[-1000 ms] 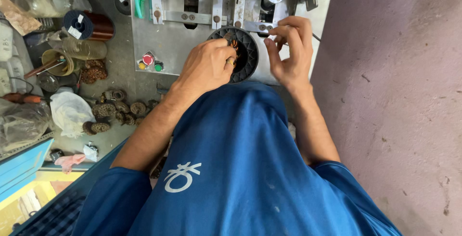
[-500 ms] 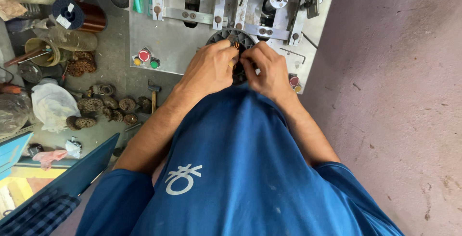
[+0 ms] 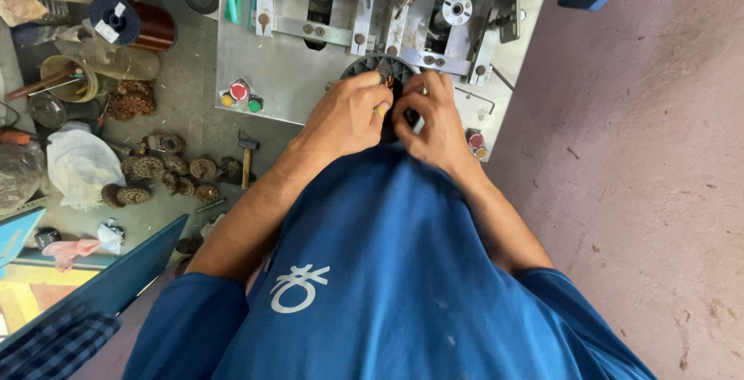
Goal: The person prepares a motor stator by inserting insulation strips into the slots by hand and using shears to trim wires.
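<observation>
From the head camera, your left hand (image 3: 345,116) and right hand (image 3: 434,120) meet over the black toothed stator core (image 3: 377,67) sitting on the grey metal winding machine (image 3: 287,70). Both sets of fingers are curled close together, pinching at copper wire near the core's centre. The core looks rigid and fairly heavy, so hold it by the rim; the fine wire will likely kink or snap easily. To your left, a yellowish tub (image 3: 62,77) holds sticks, and wound coils (image 3: 167,171) lie loose on the bench.
</observation>
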